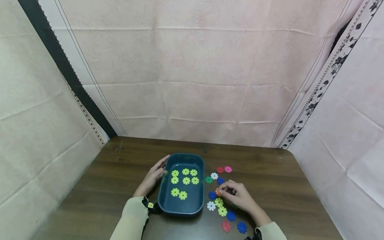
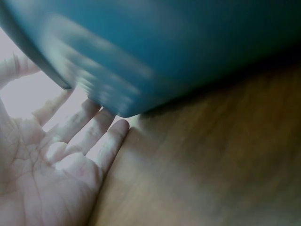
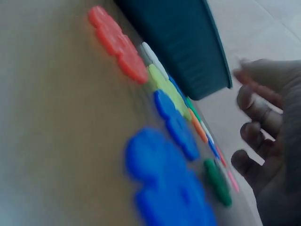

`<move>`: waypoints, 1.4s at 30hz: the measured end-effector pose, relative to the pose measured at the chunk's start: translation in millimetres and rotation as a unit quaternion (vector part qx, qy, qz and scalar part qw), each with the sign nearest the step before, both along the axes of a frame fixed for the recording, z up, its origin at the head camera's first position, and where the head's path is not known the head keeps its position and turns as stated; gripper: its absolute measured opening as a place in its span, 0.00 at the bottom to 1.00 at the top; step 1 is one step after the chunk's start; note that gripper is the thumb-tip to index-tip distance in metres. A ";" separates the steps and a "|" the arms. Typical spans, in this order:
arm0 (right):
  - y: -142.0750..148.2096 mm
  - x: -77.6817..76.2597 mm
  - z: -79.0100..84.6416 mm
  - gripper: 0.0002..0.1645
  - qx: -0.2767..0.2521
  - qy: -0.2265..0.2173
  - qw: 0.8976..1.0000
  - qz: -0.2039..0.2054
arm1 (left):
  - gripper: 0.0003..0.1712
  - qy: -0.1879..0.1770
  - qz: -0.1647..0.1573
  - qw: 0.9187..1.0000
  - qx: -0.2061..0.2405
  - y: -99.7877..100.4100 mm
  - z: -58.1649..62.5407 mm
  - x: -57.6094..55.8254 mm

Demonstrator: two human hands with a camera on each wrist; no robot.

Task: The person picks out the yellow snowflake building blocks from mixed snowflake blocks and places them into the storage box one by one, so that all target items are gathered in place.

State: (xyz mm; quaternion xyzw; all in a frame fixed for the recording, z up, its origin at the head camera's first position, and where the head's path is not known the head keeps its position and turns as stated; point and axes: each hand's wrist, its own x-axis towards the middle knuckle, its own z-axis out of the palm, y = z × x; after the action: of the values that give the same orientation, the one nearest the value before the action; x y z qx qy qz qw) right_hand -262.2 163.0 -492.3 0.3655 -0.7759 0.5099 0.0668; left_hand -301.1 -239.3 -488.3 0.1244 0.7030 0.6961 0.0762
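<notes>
A dark teal tray (image 1: 181,209) holds several yellow-green flower-shaped plastic discs (image 1: 186,180), lying flat in rows. My left hand (image 1: 153,176) rests against the tray's left side. In the left wrist view, its nearly straight fingers (image 2: 87,127) touch the outer wall below the rim. Right of the tray, my right hand (image 1: 242,197) hovers over the loose discs, thumb and index finger by an orange disc (image 1: 217,192). The right wrist view shows the orange disc (image 3: 198,126) on the table, with the loosely bent fingers (image 3: 256,110) apart from it and nothing visible between them.
Around the right hand lie blue (image 1: 241,227), red (image 1: 226,226), white (image 1: 211,206), green (image 1: 208,180), pink (image 1: 228,169) and yellow-green discs (image 1: 222,211). The brown wooden table (image 1: 120,186) is bordered by pale cloth (image 1: 198,100) at the back and both sides.
</notes>
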 end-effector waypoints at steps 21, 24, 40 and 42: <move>13.0 14.6 -21.8 0.13 0.130 0.038 0.991 0.004 | 0.35 -0.009 0.007 1.000 -0.009 -1.5 -6.3 5.0; 13.2 14.2 -20.6 0.13 0.133 0.032 0.991 0.004 | 0.35 -0.007 0.008 1.000 -0.010 -1.2 -5.7 4.7; 14.0 7.6 -16.0 0.13 0.159 0.009 0.987 -0.012 | 0.36 0.007 0.009 1.000 -0.012 0.8 0.9 -0.8; 13.9 8.5 -15.5 0.13 0.157 0.009 0.987 -0.009 | 0.37 0.007 0.009 1.000 -0.013 0.9 0.5 -0.3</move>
State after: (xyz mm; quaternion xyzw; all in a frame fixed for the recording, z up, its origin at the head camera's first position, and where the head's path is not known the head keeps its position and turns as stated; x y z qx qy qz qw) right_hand -253.7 176.9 -507.8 0.3691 -0.8490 0.3776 0.0196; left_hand -301.5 -238.4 -487.9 0.1215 0.7138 0.6864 0.0670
